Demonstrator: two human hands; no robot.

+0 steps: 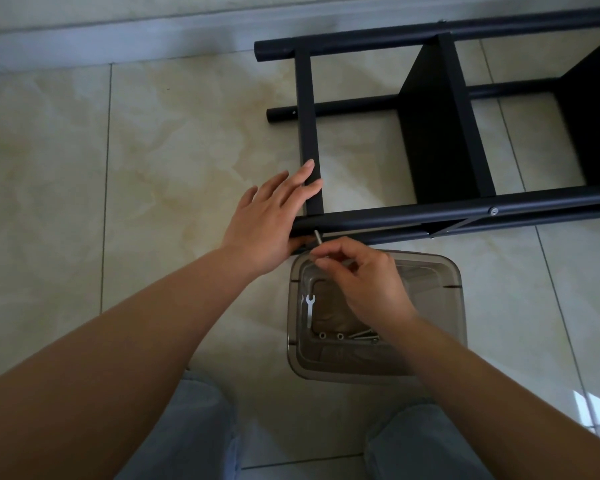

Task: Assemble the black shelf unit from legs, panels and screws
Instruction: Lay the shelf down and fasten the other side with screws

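My knees [187,427] in pale jeans were closest to the lens, at the bottom edge, just on my side of the shelf [465,133]. The shelf lay on its side on the tiled floor [153,150], its four round black legs running left to right and two black panels standing between them.

My left hand [267,220] rested on the shelf's near left corner, fingers straight and spread, with the fingertips over the flat crossbar [309,116] and the palm on the end of the near leg [430,213]. My right hand [364,278] sat just below that leg, thumb and forefinger pinching a thin metal tool or screw [317,237] whose tip met the underside of the leg beside my left palm; I could not tell which of the two it was. A silver bolt head [493,211] showed farther right along the same leg.

Just below the shelf's near leg, partly under my right hand, stood a smoky clear bin [447,323]. In it lay a small flat wrench [310,308], two nuts [330,336] and a few long screws [362,336] along the side nearest me.

Beyond the shelf's far leg [430,32] ran a pale baseboard [118,39] at the foot of the wall.
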